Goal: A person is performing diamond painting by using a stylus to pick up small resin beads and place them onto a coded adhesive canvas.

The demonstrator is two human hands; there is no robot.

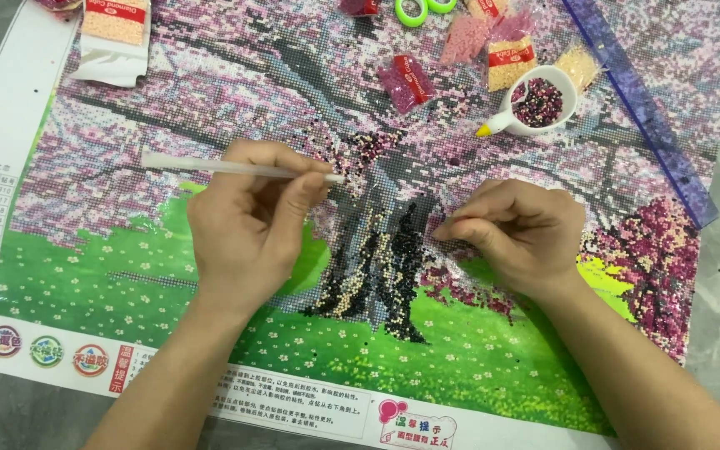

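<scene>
Trunk beads partly laid on the canvas, much bare; left hand grips the pen, right hand pinches closed on the canvas

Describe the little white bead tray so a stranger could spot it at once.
Start at the diamond-painting canvas and go to its upper right, beside the long purple ruler. There sits the white scoop-shaped tray, full of dark and pink beads; unlike the flat bead packets nearby, it has a yellow-tipped spout.

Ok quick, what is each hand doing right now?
Left hand: closed on a thin white plastic applicator pen, held level over the bead picture canvas.
Right hand: fingers pinched together on the canvas; whether it holds anything cannot be told.
</scene>
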